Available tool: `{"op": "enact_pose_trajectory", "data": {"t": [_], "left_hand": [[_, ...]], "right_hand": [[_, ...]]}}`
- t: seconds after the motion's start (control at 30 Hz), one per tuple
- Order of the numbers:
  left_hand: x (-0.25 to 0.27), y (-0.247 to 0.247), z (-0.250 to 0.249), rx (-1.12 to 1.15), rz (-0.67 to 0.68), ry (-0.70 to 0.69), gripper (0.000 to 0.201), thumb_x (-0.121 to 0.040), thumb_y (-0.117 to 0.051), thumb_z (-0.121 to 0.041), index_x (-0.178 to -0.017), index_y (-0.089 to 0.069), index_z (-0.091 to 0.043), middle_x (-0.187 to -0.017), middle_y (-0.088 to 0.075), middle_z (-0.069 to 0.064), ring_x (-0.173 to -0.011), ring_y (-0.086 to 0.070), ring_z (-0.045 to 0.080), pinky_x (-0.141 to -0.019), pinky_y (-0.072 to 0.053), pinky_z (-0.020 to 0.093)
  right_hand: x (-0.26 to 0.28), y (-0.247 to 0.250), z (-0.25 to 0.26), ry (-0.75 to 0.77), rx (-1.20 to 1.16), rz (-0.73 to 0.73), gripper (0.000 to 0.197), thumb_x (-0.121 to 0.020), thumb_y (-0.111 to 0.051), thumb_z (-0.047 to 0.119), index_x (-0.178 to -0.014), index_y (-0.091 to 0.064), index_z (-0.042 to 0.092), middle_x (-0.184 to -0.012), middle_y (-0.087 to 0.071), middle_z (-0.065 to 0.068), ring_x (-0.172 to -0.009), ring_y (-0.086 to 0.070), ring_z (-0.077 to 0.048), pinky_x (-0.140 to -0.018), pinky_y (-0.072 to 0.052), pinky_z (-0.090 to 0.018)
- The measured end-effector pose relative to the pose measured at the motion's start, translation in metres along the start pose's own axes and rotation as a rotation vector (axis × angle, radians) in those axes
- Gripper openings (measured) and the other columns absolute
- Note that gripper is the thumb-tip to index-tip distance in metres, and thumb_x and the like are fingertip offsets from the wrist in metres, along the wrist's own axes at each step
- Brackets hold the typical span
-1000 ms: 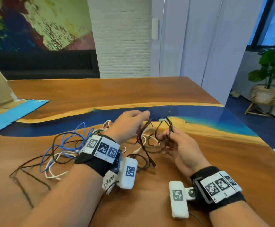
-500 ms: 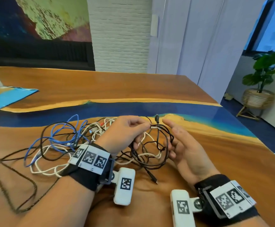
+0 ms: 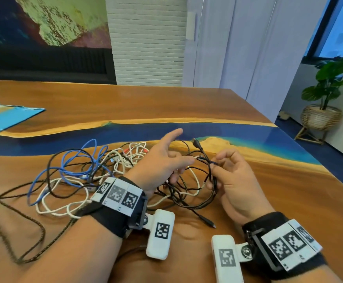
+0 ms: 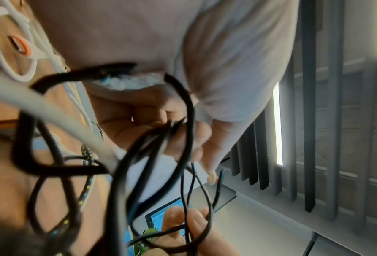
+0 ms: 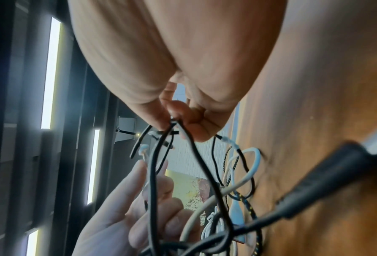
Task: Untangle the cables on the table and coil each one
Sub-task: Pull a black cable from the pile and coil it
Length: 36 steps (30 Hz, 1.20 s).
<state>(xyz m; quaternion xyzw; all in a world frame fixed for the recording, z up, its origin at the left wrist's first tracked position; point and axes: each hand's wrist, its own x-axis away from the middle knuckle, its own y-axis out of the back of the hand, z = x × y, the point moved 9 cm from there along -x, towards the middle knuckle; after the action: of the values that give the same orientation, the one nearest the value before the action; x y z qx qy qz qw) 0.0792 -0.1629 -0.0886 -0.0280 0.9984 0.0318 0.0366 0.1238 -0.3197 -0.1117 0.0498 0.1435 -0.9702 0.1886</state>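
A thin black cable point(image 3: 211, 193) hangs in loose loops between my hands, low over the wooden table point(image 3: 125, 103). One plug point(image 3: 197, 142) sticks up and the other plug point(image 3: 211, 224) lies on the wood. My right hand point(image 3: 227, 170) pinches its strands between thumb and curled fingers point(image 5: 172, 119). My left hand point(image 3: 166, 160) has its index finger raised, while its lower fingers point(image 4: 161, 124) curl round black strands. To the left lies a tangle of blue cable point(image 3: 64, 162), white cable point(image 3: 60, 209) and dark braided cable point(image 3: 13, 211).
A blue sheet point(image 3: 7, 121) over cardboard lies at the table's far left. The table's right edge runs diagonally past my right hand. Beyond it, a potted plant point(image 3: 325, 94) stands on the floor. A blue resin stripe point(image 3: 227, 131) crosses the wood.
My right hand's fingers have curled from flat to a pinch on the black strands. The left index finger has lifted straight. The black loops hang wider between the hands.
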Motion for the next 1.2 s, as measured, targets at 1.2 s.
{"op": "enact_pose_trajectory", "data": {"t": [1.2], "left_hand": [[0.002,-0.004,0.004,-0.062,-0.003,0.027,0.025,-0.103,-0.059,-0.024,-0.1,-0.082,-0.017,-0.104,-0.077,0.0,-0.09,-0.064,0.018,-0.071,-0.05,0.035]], "right_hand": [[0.003,-0.012,-0.017,-0.177,0.056,0.157,0.028,-0.104,-0.053,0.017,-0.125,-0.071,0.018,-0.104,-0.074,-0.012,-0.081,-0.06,-0.025,-0.065,-0.044,-0.035]]}}
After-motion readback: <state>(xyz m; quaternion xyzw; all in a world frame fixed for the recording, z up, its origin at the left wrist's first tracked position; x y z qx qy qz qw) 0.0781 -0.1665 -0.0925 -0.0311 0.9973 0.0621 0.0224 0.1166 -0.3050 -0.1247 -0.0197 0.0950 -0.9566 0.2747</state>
